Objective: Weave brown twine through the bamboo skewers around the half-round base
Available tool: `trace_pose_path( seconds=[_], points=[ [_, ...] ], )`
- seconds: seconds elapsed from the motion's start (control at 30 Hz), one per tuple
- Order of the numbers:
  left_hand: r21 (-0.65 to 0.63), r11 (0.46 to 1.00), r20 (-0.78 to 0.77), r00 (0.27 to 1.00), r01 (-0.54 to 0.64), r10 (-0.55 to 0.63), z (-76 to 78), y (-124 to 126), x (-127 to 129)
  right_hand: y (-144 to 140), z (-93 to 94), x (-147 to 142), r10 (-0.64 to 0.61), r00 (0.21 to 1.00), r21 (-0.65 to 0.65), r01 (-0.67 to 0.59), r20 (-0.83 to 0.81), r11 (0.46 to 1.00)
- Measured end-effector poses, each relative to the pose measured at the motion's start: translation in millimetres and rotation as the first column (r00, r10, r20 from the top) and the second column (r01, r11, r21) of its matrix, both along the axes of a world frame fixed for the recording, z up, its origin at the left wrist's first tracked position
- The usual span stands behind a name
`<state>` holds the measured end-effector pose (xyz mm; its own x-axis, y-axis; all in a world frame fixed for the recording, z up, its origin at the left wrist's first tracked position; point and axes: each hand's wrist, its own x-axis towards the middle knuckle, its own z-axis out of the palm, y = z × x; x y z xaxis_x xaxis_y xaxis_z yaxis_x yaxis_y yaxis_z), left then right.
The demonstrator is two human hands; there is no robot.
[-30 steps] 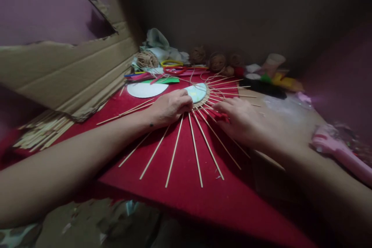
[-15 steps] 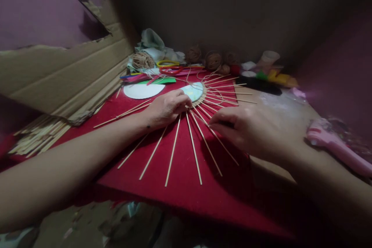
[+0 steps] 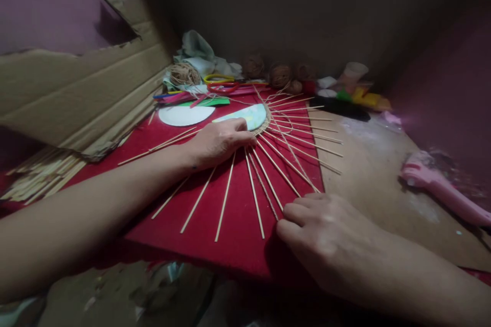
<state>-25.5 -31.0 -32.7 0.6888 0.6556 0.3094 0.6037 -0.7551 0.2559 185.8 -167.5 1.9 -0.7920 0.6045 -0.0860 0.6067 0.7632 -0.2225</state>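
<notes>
A pale patterned half disc (image 3: 253, 115) lies on the red cloth (image 3: 192, 225), with thin wooden sticks (image 3: 226, 204) fanning out from its curved edge. Twine is woven in a narrow band along that edge. My left hand (image 3: 218, 143) is closed at the disc's near side, thumb and fingers pressing on the band and stick bases. Lower right, my right hand (image 3: 326, 240) is closed on brown twine (image 3: 267, 190), which runs taut from the band to its fingers. Another length of twine slants across the sticks to this hand. Its fingertips are partly hidden.
A white half disc (image 3: 186, 116) lies left of the work. Behind it are scissors (image 3: 222, 83), twine balls (image 3: 184, 74) and a cloth (image 3: 197, 48). Cardboard (image 3: 84, 82) and a stick bundle (image 3: 46, 176) flank the left; a pink glue gun (image 3: 441, 184) lies right.
My right hand has moved down and right, away from the disc, drawing the twine out straight. My left hand stays at the band. The view has shifted slightly.
</notes>
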Motion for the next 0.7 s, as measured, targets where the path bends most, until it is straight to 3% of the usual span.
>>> trace_pose_path(
  seconds=[0.07, 0.13, 0.23, 0.33, 0.53, 0.7],
  points=[
    [-0.014, 0.999, -0.037, 0.998, -0.051, 0.051, 2.7, -1, 1, 0, 0.0, 1, 0.023, 0.999, -0.012, -0.022, 0.024, 1.0],
    [0.051, 0.998, -0.111, 0.993, -0.029, 0.034, 5.8, -2, 3, 0, -1.3, 3, 0.057, 0.997, -0.01, -0.057, 0.048, 0.998],
    [0.249, 0.954, -0.352, 0.933, 0.168, -0.072, 10.2, -4, 6, 2, -2.6, 5, 0.085, 0.993, 0.007, -0.086, 0.086, 0.996],
    [0.357, 0.887, -0.517, 0.853, 0.293, -0.073, 12.4, -6, 11, 3, -1.5, 6, 0.084, 0.991, 0.01, -0.086, 0.1, 0.996],
    [0.351, 0.888, -0.488, 0.867, 0.298, -0.098, 10.9, -5, 13, -1, 4.2, 9, 0.105, 0.988, 0.018, -0.108, 0.114, 0.994],
    [0.318, 0.905, -0.464, 0.879, 0.284, -0.113, 10.3, -2, 11, -2, 10.1, 18, 0.022, 0.992, 0.023, -0.025, 0.122, 0.999]
  ],
)
